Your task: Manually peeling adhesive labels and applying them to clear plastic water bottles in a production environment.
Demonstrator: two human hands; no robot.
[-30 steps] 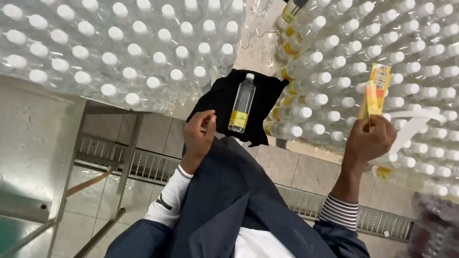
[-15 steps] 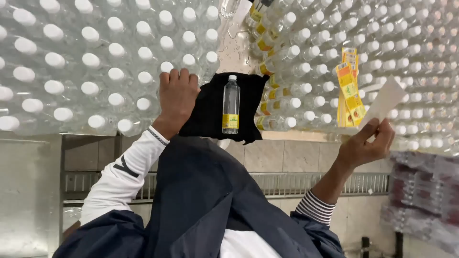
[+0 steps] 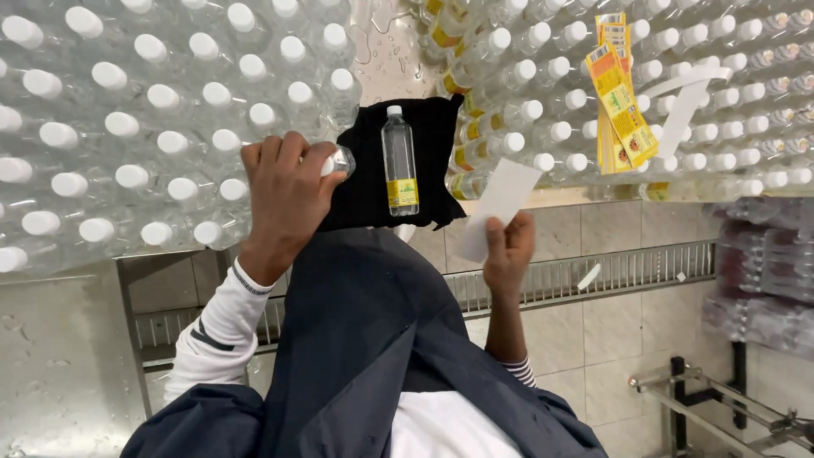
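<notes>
My left hand point(image 3: 284, 197) is closed around a clear plastic bottle with a white cap point(image 3: 337, 161), at the right edge of the big block of unlabelled bottles point(image 3: 144, 127). My right hand point(image 3: 509, 251) pinches a white paper strip point(image 3: 500, 203) and holds it up near my chest. Between the hands a black cloth point(image 3: 365, 191) lies on the table. A single bottle with a yellow label point(image 3: 399, 161) rests flat on that cloth. A stack of yellow and orange labels point(image 3: 623, 102) lies on top of the bottles at the right.
A second block of white-capped bottles point(image 3: 729, 93) fills the right side, some with yellow labels point(image 3: 462, 157). Below the table edge are a tiled floor, a metal drain grate point(image 3: 610, 271) and a metal frame point(image 3: 721, 399). Wrapped bottle packs point(image 3: 763, 263) stand at the far right.
My left hand moved from the cloth's edge and closed on a bottle from the left block. My right hand left the yellow labels on the bottles and came down to the middle with the white strip.
</notes>
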